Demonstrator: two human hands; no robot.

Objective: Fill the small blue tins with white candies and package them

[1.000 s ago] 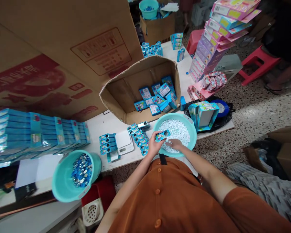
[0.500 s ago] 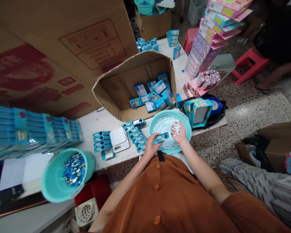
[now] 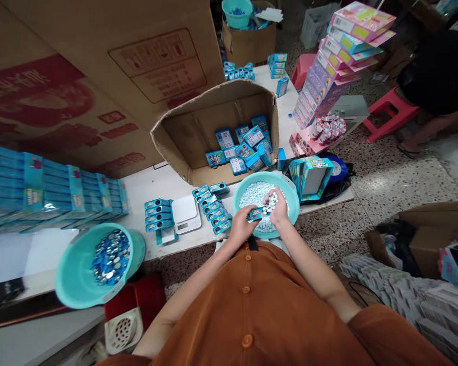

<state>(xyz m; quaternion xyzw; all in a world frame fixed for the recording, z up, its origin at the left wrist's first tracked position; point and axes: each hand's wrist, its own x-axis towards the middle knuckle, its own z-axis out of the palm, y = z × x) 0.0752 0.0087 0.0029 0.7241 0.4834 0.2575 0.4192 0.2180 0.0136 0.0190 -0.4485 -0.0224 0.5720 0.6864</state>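
My left hand [image 3: 242, 223] grips a small blue box [image 3: 256, 214] over the near left part of a turquoise basin [image 3: 293, 203]. White pellets [image 3: 256, 192] fill the bottom of that basin. Cupped beside the box, my right hand [image 3: 280, 207] holds a heap of white pellets against the box's end. Rows of small blue boxes with round holes [image 3: 216, 214] lie left of the basin. Further left, a white scale [image 3: 186, 216] stands beside more blue boxes [image 3: 158, 215].
Behind the basin, a cut cardboard box [image 3: 198, 175] holds blue boxes. A basin of blue and silver caps [image 3: 66, 277] is at the left. Pink boxes [image 3: 309, 101] are stacked at the back right. A person [image 3: 431, 86] sits on a red stool [image 3: 385, 109].
My right hand has moved left and turned inward, bringing its pellets to the end of the blue box. The camera view has shifted slightly.
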